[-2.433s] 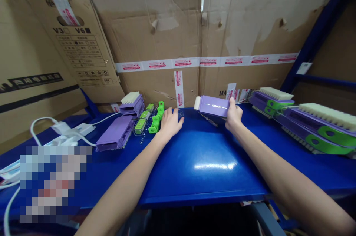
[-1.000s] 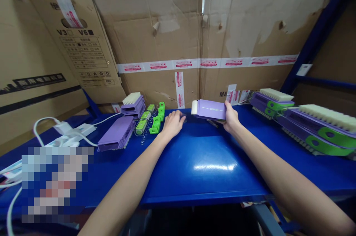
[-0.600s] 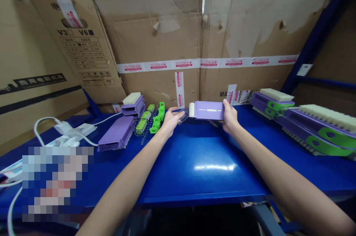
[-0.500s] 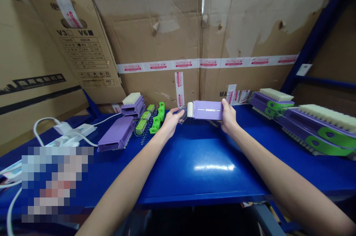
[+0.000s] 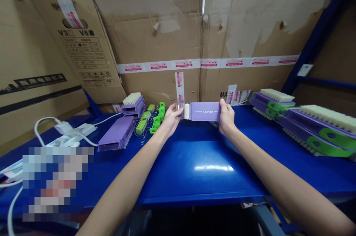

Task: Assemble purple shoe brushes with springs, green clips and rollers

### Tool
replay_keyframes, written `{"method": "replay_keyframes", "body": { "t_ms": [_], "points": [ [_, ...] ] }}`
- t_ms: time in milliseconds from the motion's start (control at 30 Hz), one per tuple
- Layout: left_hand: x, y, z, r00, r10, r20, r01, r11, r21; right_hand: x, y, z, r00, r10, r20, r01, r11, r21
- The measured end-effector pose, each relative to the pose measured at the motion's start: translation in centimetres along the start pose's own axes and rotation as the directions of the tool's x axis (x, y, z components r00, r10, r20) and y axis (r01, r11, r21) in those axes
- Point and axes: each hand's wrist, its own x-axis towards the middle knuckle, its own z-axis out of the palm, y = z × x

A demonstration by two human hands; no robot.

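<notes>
Above the blue table, my right hand (image 5: 226, 118) grips the right end of a purple brush body (image 5: 205, 111) with "KEMOQI" printed in white. Cream bristles (image 5: 187, 111) stick out toward the left from its other end. My left hand (image 5: 171, 119) is closed on a clear plastic piece (image 5: 180, 108), which sits right at the bristle end; whether it touches the body I cannot tell. Left of my left hand lie green clips (image 5: 157, 119), small springs (image 5: 146, 125) and clear-and-green pieces (image 5: 141, 127). Further left rest more purple bodies (image 5: 116, 132), one of them topped with bristles.
Purple-and-green bristled brushes (image 5: 314, 126) stand along the right of the blue table (image 5: 194, 184). A white power strip (image 5: 72, 136) with cables lies at the left. Cardboard sheets (image 5: 155, 43) form a wall behind, and a blue frame post (image 5: 311, 32) rises at the right.
The clear piece has turned more upright and come up to the bristle end. The purple body has shifted slightly left and down with my right hand.
</notes>
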Motion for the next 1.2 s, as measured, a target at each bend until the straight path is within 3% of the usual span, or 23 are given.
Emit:
{"method": "replay_keyframes", "body": {
  "t_ms": [233,367,533,700,1200],
  "points": [
    [-0.7,0.3,0.3,0.991,-0.017,0.135,-0.002,0.99,0.141,-0.9,-0.9,0.3,0.999,-0.024,-0.035,0.024,1.0,-0.003],
    [-0.6,-0.5,0.1,0.972,0.022,0.235,-0.082,0.965,0.248,-1.1,-1.1,0.2,0.995,-0.096,-0.017,0.096,0.994,-0.048],
    [-1.2,-1.8,0.3,0.966,0.171,0.196,-0.249,0.826,0.506,-1.5,-1.1,0.2,0.972,-0.223,0.072,0.229,0.967,-0.107],
    [-1.6,-2.2,0.6,0.942,0.309,0.131,-0.324,0.739,0.591,-1.9,-1.2,0.1,0.944,-0.301,0.137,0.321,0.934,-0.156],
    [-1.7,-0.9,0.6,0.962,0.22,0.16,-0.271,0.711,0.649,-2.6,-1.8,0.0,0.922,-0.291,0.255,0.34,0.924,-0.176]
  ]
}}
